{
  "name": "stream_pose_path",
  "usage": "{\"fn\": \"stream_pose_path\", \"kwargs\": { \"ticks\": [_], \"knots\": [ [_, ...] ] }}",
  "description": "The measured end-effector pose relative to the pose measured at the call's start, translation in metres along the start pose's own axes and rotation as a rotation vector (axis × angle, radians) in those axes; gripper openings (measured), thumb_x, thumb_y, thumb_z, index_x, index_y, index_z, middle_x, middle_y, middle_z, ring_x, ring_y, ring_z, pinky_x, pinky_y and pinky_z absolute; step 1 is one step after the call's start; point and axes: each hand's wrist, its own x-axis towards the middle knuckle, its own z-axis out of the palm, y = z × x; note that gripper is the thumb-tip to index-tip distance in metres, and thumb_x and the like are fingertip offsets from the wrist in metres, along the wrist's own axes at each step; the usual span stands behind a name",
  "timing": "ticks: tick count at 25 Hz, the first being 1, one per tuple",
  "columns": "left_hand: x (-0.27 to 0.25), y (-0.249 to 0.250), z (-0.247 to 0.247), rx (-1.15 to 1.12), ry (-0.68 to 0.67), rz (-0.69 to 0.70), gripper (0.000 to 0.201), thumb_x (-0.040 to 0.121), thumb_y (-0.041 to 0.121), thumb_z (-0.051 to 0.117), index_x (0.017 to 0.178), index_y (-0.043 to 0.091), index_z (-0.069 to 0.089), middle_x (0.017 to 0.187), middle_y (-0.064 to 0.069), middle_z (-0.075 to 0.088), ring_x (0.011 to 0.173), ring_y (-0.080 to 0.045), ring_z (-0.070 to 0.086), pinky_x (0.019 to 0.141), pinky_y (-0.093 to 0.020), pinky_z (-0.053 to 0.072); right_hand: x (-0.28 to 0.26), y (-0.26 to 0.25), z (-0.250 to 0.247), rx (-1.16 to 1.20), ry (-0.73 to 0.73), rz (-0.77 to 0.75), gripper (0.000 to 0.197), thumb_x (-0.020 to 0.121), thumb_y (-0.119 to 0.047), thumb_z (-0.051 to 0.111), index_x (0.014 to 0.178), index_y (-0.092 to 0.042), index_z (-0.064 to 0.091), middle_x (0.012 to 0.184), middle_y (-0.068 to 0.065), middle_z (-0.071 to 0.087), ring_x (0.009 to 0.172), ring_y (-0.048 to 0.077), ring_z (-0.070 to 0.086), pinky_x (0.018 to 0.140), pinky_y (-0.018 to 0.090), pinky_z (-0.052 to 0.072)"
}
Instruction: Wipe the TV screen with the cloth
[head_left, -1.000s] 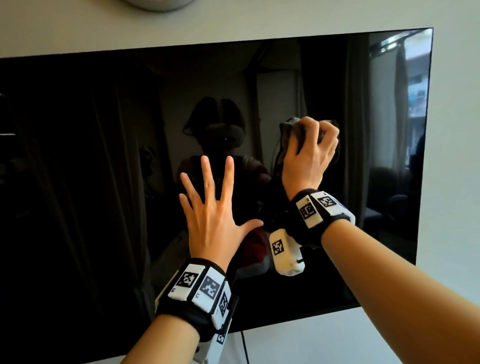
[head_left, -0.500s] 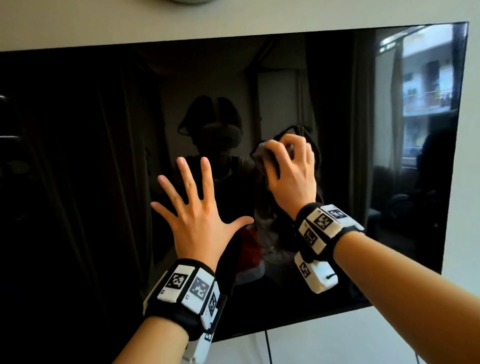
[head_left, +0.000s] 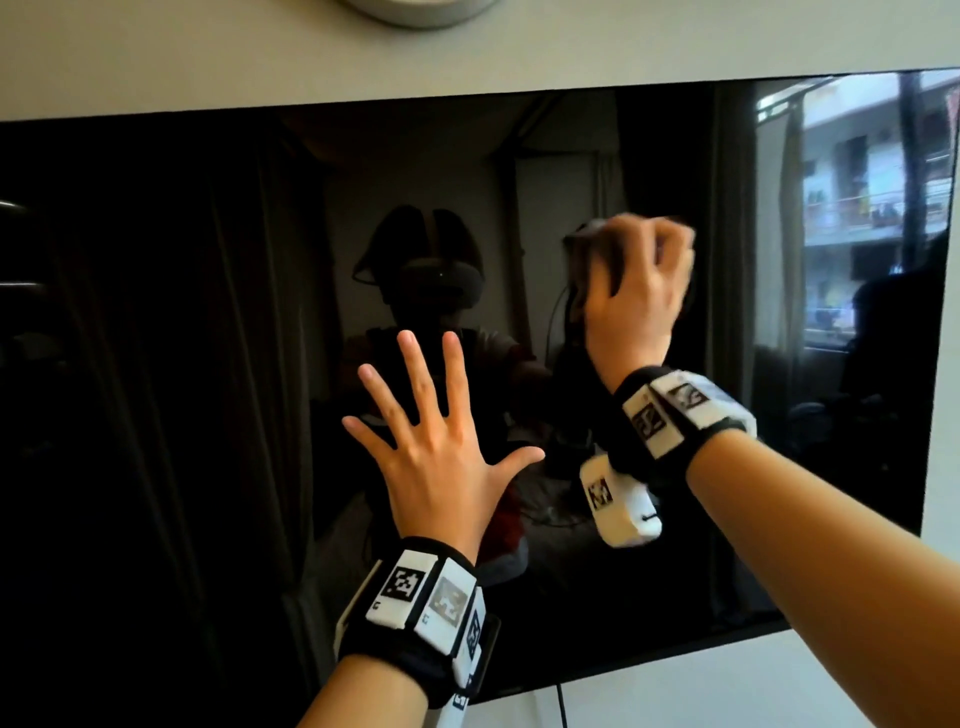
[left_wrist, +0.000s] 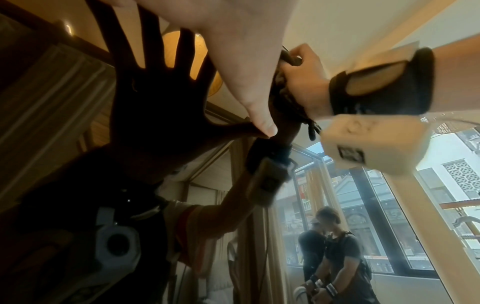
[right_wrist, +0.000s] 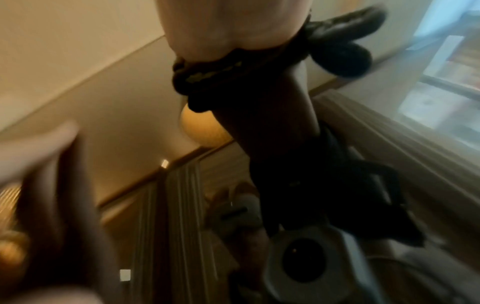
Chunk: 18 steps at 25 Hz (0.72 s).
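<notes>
Right hand (head_left: 631, 291) clenched on the dark cloth (head_left: 587, 249), bunched against the TV screen (head_left: 208, 364) right of centre; left hand (head_left: 441, 467) splayed flat on glass; cloth soft, best kept wadded; panel likely fragile.

Head camera faces TV screen (head_left: 208, 364) straight on; wrist cameras close beneath hands (sharing its reflections).

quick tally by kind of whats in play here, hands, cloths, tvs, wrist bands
hands: 2, left hand flat on the glass, right hand gripping the cloth
cloth: 1
tv: 1
wrist bands: 2
total: 6
</notes>
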Motion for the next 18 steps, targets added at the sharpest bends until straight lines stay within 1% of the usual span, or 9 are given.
{"fn": "stream_pose_path", "kwargs": {
  "ticks": [2,6,7,10,11,14,15,16,18],
  "knots": [
    [-0.001,0.001,0.0,-0.011,-0.008,-0.005,0.129,0.062,0.091,0.047,0.157,0.017,0.001,0.163,-0.018,-0.004,0.144,-0.054,0.003,0.101,-0.077,0.025,0.001,-0.006,0.003,0.008,0.056,0.136,0.019,0.092,-0.02,0.057,0.11,-0.015,0.059,0.112,0.013,0.049,0.097,0.022,0.046,0.087,0.045,0.044],
    [0.0,-0.001,-0.004,-0.052,-0.015,0.006,0.128,0.061,0.084,0.058,0.157,0.017,0.006,0.163,-0.018,0.0,0.145,-0.052,0.005,0.103,-0.076,0.026,-0.044,-0.02,0.006,-0.01,-0.209,-0.321,0.019,0.091,-0.022,0.059,0.109,-0.017,0.062,0.108,0.01,0.049,0.092,0.027,0.046,0.086,0.04,0.04],
    [-0.002,-0.005,-0.005,-0.058,-0.011,0.025,0.126,0.063,0.084,0.057,0.157,0.018,0.007,0.163,-0.017,0.001,0.146,-0.05,0.005,0.104,-0.074,0.027,-0.032,-0.019,0.006,-0.021,-0.183,-0.279,0.018,0.091,-0.022,0.058,0.109,-0.017,0.062,0.109,0.011,0.05,0.092,0.026,0.046,0.086,0.04,0.041],
    [-0.01,-0.029,-0.007,-0.043,0.004,0.041,0.127,0.064,0.089,0.052,0.157,0.013,0.01,0.163,-0.018,0.006,0.146,-0.049,0.006,0.108,-0.07,0.027,-0.004,-0.028,0.013,0.005,0.047,0.149,0.018,0.091,-0.02,0.057,0.108,-0.015,0.059,0.111,0.013,0.05,0.097,0.025,0.044,0.089,0.044,0.041],
    [-0.012,-0.039,-0.007,-0.033,0.003,0.023,0.129,0.063,0.088,0.053,0.156,0.01,0.011,0.163,-0.019,0.006,0.145,-0.051,0.006,0.108,-0.07,0.025,-0.013,-0.037,0.017,-0.004,0.053,0.13,0.018,0.09,-0.02,0.057,0.107,-0.014,0.059,0.111,0.013,0.05,0.097,0.027,0.044,0.088,0.043,0.04],
    [-0.019,-0.071,-0.009,0.008,-0.023,-0.031,0.135,0.057,0.087,0.057,0.156,0.007,0.011,0.162,-0.023,0.003,0.144,-0.055,0.004,0.108,-0.073,0.018,-0.063,-0.066,0.025,0.006,-0.19,-0.263,0.016,0.09,-0.022,0.057,0.105,-0.016,0.06,0.108,0.008,0.047,0.091,0.026,0.044,0.084,0.037,0.037],
    [-0.02,-0.08,-0.01,0.01,-0.03,-0.042,0.136,0.056,0.088,0.057,0.156,0.008,0.009,0.162,-0.023,0.002,0.143,-0.055,0.003,0.108,-0.075,0.017,-0.06,-0.069,0.025,0.02,-0.22,-0.308,0.016,0.091,-0.022,0.058,0.105,-0.016,0.061,0.108,0.007,0.047,0.091,0.025,0.045,0.084,0.036,0.037],
    [-0.02,-0.09,-0.011,0.005,-0.036,-0.052,0.136,0.057,0.088,0.056,0.156,0.009,0.007,0.162,-0.022,0.0,0.143,-0.056,0.002,0.107,-0.076,0.016,-0.049,-0.071,0.027,0.017,-0.187,-0.259,0.016,0.091,-0.021,0.06,0.105,-0.016,0.061,0.108,0.008,0.048,0.091,0.025,0.046,0.084,0.037,0.038],
    [-0.02,-0.105,-0.012,-0.001,-0.041,-0.045,0.133,0.058,0.089,0.052,0.157,0.012,0.006,0.162,-0.021,-0.001,0.142,-0.057,0.003,0.105,-0.077,0.018,-0.027,-0.078,0.034,0.048,-0.038,0.014,0.015,0.091,-0.018,0.062,0.105,-0.015,0.06,0.109,0.011,0.05,0.095,0.024,0.046,0.087,0.042,0.043]
  ]
}}
